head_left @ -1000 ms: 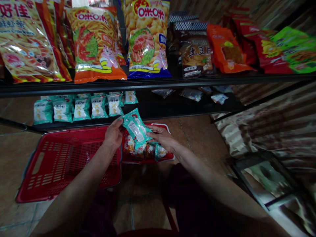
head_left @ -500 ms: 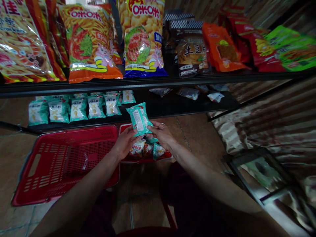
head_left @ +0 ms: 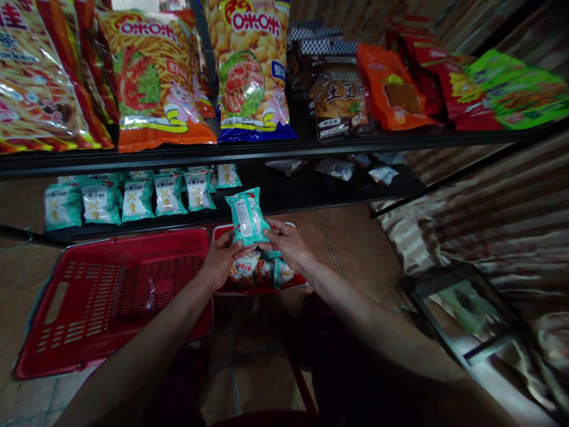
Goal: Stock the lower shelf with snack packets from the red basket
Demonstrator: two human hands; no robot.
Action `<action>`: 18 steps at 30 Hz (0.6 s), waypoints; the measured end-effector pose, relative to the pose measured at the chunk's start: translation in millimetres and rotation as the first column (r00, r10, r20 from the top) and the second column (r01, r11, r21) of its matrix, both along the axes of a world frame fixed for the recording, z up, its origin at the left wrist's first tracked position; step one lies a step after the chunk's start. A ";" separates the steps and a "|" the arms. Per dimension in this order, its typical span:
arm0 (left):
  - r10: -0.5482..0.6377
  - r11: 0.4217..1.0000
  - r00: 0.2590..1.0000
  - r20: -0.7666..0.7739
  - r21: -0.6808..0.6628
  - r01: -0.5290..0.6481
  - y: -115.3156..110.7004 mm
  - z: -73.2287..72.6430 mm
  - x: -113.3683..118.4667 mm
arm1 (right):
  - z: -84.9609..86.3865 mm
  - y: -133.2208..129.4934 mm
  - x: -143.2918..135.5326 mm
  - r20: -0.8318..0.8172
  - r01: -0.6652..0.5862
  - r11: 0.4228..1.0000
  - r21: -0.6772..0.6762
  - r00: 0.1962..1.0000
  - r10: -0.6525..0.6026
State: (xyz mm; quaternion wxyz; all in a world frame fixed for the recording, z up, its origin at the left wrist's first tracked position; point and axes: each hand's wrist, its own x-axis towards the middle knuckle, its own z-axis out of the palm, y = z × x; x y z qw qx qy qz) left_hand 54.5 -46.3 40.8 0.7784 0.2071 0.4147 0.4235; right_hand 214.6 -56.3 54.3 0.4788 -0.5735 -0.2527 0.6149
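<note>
A teal snack bag (head_left: 249, 218), its printed back facing me, is held between both hands above a small red basket (head_left: 226, 289). My left hand (head_left: 222, 258) grips its lower left corner, and my right hand (head_left: 288, 242) pinches its lower right side. Inside the basket lie several small packs, among them a white and red pack (head_left: 244, 270) and a teal and white pack (head_left: 283, 272). Several similar teal bags (head_left: 169, 194) stand in rows on the lower black shelf (head_left: 249, 204), left of the held bag.
A large red basket (head_left: 160, 281) stands on the floor at the left. Big snack bags (head_left: 153, 83) line the upper shelf (head_left: 186, 159). Small clear packs (head_left: 335, 168) lie on the lower shelf's right part. A dark frame (head_left: 471, 320) stands at the lower right.
The view has shifted slightly, moving the shelf goods a little to the left. Both hands still hold the teal bag, with the left fingers now further across its bottom edge.
</note>
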 end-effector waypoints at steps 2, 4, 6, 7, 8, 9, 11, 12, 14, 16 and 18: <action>-0.011 1.000 1.000 -0.001 0.014 0.011 -0.2 0.1 -0.3 | 1.1 -0.4 0.1 -0.004 -0.007 1.000 0.008 1.000 0.008; -0.018 0.999 1.000 -0.009 0.033 0.019 -0.9 0.7 -0.3 | 2.0 -0.8 0.4 -0.001 -0.005 1.000 0.019 1.000 0.005; -0.019 0.998 0.999 -0.027 0.054 0.020 -2.2 1.2 0.2 | 1.5 -1.1 1.2 0.027 0.000 0.999 0.035 1.000 0.000; -0.020 0.998 0.999 -0.038 0.065 0.022 -3.1 1.2 0.6 | 0.4 -1.0 1.8 0.051 0.001 0.999 0.048 0.999 -0.003; -0.024 0.997 0.998 -0.053 0.076 0.028 -4.0 1.0 1.2 | -1.2 -0.8 2.6 0.075 0.001 0.998 0.063 0.997 -0.006; -0.030 0.996 0.997 -0.072 0.087 0.036 -5.1 0.6 1.9 | -3.3 -0.4 3.3 0.095 0.002 0.997 0.079 0.995 -0.009; -0.051 0.992 0.993 -0.110 0.107 0.063 -7.2 -0.8 3.2 | -7.9 0.6 4.9 0.109 0.008 0.994 0.105 0.994 -0.020; -0.065 0.990 0.990 -0.124 0.115 0.079 -8.1 -1.6 3.8 | -9.8 1.2 5.5 0.111 0.011 0.994 0.113 0.994 -0.024; -0.089 0.987 0.985 -0.145 0.122 0.108 -9.7 -3.2 4.9 | -12.1 2.0 6.3 0.118 0.014 0.992 0.123 0.993 -0.028; -0.108 0.985 0.982 -0.155 0.118 0.127 -10.8 -4.9 5.7 | -12.0 2.3 6.4 0.123 0.017 0.992 0.127 0.992 -0.032; -0.114 0.984 0.980 -0.164 0.117 0.134 -11.7 -6.6 6.6 | -10.6 2.3 6.1 0.119 0.030 0.992 0.120 0.992 -0.045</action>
